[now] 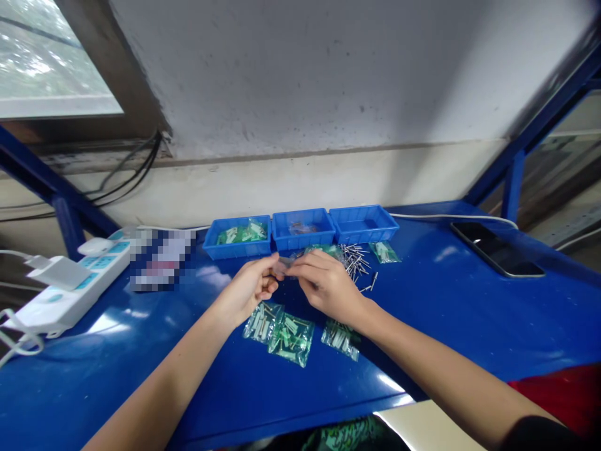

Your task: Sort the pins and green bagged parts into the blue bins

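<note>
Between my two hands, above the blue table, is a small clear plastic bag [282, 265]. My left hand [251, 285] pinches its left side between thumb and fingers. From the right, my right hand [326, 282] grips the bag's other edge, its fingertips close to the left thumb. Whether anything is inside the bag I cannot make out. Below the hands lie filled green-tinted bags [292, 338] with pale plugs and screws; another such bag [339, 340] is under my right forearm. A pile of loose metal screws [355, 260] lies just beyond my right hand, partly hidden by it.
Three blue bins stand along the back: the left bin [237, 250] holds filled bags, the middle bin [304, 239] some clear bags, the right bin [364, 235] nothing visible. A power strip [70, 300] sits at left, a phone [498, 249] at right. One filled bag [385, 252] lies near the screws.
</note>
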### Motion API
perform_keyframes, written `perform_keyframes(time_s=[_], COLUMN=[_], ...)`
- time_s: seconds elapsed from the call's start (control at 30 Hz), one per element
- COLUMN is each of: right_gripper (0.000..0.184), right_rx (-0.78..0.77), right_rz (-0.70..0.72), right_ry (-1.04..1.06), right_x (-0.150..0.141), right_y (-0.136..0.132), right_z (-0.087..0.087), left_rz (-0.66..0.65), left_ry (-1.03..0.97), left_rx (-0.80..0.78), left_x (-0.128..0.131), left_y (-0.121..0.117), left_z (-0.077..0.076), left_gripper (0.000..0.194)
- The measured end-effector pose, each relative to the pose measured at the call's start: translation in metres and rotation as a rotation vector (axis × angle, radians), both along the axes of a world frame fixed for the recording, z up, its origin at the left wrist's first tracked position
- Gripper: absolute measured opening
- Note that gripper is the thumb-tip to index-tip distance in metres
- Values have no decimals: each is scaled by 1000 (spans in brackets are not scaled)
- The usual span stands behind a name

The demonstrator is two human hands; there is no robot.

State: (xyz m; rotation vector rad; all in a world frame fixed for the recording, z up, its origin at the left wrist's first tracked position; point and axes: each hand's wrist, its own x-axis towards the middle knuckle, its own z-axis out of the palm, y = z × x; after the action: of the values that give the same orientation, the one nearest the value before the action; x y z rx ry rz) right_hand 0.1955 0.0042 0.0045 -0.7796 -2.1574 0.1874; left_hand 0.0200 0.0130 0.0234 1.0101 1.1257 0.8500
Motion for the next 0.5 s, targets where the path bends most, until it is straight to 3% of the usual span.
perform_keyframes(time_s=[0.07,0.13,0.23,0.3,0.4,0.5], right_gripper=[31,25,18,28,34,26], right_rx=[-21,-100,-360,-550,-715,-614], right_rz=[-32,-95,-148,-129,-105,-199], right_ry=[4,45,203,323,445,507], right_x=[1,2,1,-1,-4,1], right_y=[1,1,2,3,6,7], right_z=[2,4,9,10,8,12], left_rz=[24,62,90,67,10,-162], left_ry=[147,369,692,803,858,869], left_rx=[200,501,959,1157,1292,1252], left_x=[0,0,1,2,5,0], left_y=[0,-2,-7,-9,-11,-11], left_z=[-5,-10,-15,-16,-15,-5], left_gripper=[26,20,13,16,18,17])
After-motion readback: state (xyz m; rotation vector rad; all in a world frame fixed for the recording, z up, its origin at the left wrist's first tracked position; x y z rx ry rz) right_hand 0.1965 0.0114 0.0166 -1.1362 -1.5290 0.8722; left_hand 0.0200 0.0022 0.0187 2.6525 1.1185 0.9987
